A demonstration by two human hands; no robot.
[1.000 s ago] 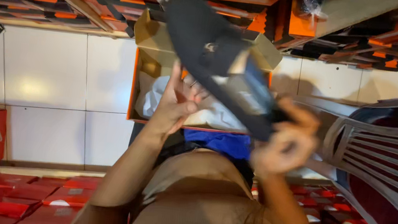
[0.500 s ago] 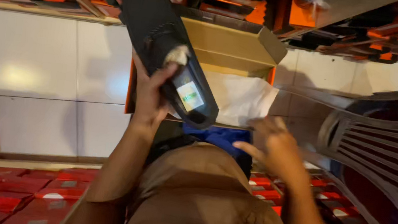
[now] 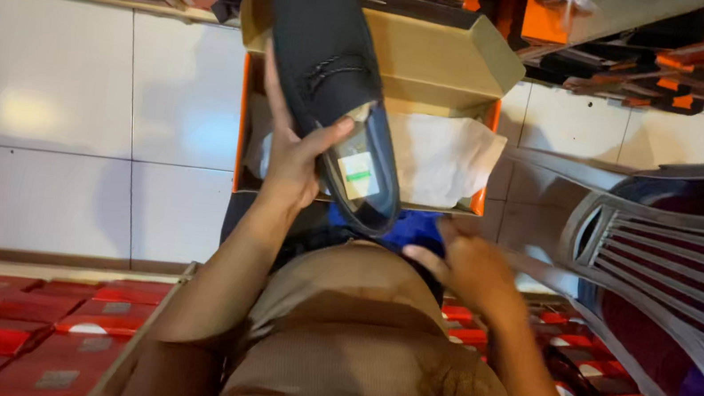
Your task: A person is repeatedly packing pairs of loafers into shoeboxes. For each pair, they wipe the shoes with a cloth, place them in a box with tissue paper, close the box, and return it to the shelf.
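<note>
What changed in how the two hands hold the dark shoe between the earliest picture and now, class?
The right hand let go of the dark shoe and dropped toward the lap. The left hand now holds it alone, swung leftward and turned upright over the open shoebox. The white paper and the plastic chair stayed put.

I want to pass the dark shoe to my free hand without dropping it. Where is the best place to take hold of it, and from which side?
Probably the heel end of the shoe, from the right. The left hand already wraps the middle from the left, with the thumb at the opening. The heel end hangs free nearest the right hand, and its open collar gives the fingers an edge to pinch.
</note>
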